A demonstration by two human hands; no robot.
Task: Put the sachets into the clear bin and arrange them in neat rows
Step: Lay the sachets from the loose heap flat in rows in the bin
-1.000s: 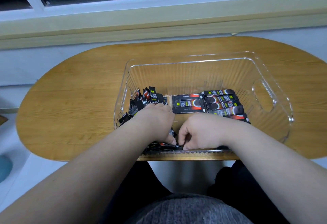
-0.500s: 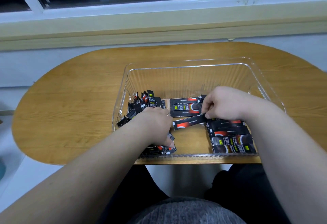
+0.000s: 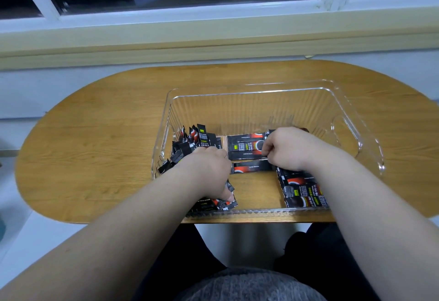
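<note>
Pinched by the right hand [image 3: 285, 151], 1 black-and-red foil sachet [image 3: 251, 166] now lies level, extending the middle row [image 3: 245, 146] in the clear plastic bin [image 3: 344, 108]; whether the left hand [image 3: 209, 172] grips the loose sachets [image 3: 190, 145] is unclear.

— What is the right hand [image 3: 289, 149] doing in the clear bin [image 3: 261, 91]?
— Its curled fingers are pinching the right end of a single sachet [image 3: 251, 166], which is lying crosswise just in front of the flat row [image 3: 245, 146].
— And the left hand [image 3: 209, 172]?
— It is reaching down onto the near-left sachets [image 3: 213, 204]; its grip is hidden. A loose heap [image 3: 190, 143] is leaning by the left wall, and a stack [image 3: 304, 193] is lying below the right wrist.
</note>
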